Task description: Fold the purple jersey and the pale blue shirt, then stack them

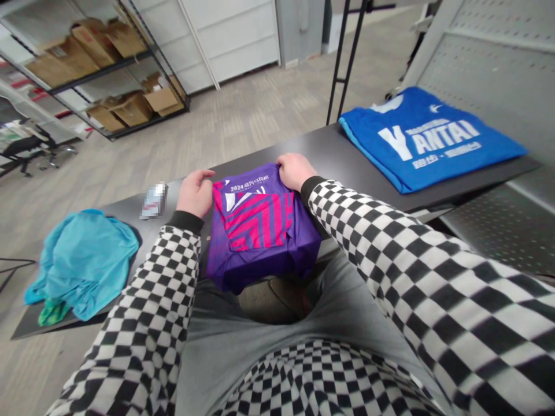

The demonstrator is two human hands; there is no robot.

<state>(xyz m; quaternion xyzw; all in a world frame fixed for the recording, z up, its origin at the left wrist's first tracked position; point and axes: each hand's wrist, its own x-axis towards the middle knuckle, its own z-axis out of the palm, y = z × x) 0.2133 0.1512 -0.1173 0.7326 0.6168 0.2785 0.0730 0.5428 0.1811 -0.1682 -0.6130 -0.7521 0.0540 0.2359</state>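
Observation:
A purple T-shirt with a pink striped pattern and white print lies partly folded on the dark table, its lower part hanging over the near edge. My left hand is closed at its upper left corner, fingers curled with the thumb against them. At the upper right corner, my right hand pinches the fabric. Both far corners sit between my fingers, and the fingertips are partly hidden by the cloth and the hands.
A crumpled light-blue garment lies at the table's left end. Near it is a small blurred packet. Folded blue shirts rest at the right end of the table. Shelves with cardboard boxes stand beyond.

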